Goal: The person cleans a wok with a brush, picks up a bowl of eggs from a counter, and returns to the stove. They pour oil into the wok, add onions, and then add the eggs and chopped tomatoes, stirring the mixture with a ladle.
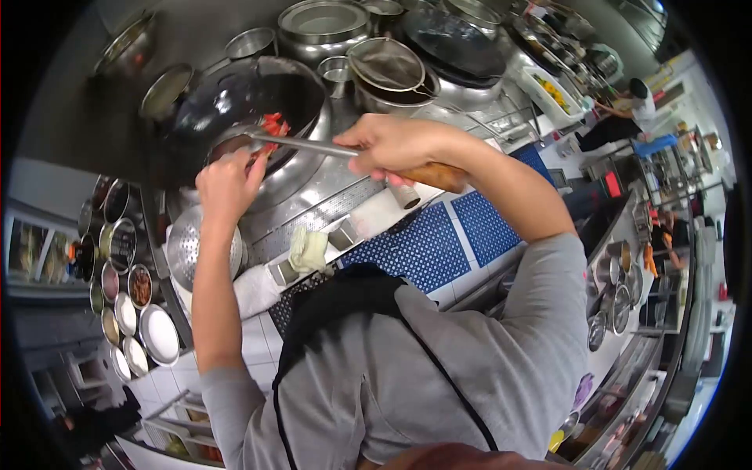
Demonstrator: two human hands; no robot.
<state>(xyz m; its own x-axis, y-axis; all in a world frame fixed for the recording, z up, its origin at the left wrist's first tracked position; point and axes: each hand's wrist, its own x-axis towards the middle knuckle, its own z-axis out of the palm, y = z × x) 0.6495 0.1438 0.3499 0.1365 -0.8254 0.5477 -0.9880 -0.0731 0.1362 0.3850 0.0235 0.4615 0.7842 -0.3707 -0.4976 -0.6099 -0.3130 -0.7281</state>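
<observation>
A dark wok (196,117) sits on the stove, with red food pieces (274,125) near its right side. My right hand (403,146) is closed around a long-handled ladle (309,145). Its metal shaft reaches left into the wok, and the end of its wooden handle sticks out behind the hand. The ladle's bowl is low in the wok, close to the red pieces. At the wok's near rim, my left hand (225,186) is closed on the edge, its thumb pointing up. The fingertips of that hand are mostly hidden.
Right of the wok, a round strainer (386,64) rests on a pot. A perforated skimmer (192,249) and a folded cloth (308,249) lie along the front edge. Several seasoning bowls (160,335) stand at left. Another person (627,113) works at far right.
</observation>
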